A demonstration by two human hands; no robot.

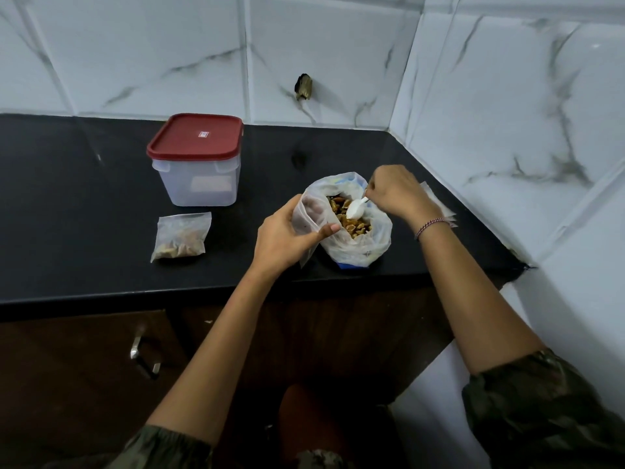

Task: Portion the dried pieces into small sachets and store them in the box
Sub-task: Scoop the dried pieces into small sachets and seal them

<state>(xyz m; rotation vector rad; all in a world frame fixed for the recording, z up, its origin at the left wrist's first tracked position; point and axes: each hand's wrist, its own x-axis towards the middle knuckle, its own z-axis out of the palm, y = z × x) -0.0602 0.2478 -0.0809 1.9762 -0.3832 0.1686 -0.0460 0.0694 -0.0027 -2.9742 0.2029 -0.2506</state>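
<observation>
White spoon in the bag of dried pieces
The left hand holds a small sachet open; the right hand grips the spoon.

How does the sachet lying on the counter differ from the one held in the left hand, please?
The counter sachet holds brown dried pieces; the held sachet looks empty. The counter sachet lies flat and untouched in front of the box; the held sachet is upright, gripped by the left hand, its mouth open beside the big bag. Both are small clear plastic pouches.
</observation>
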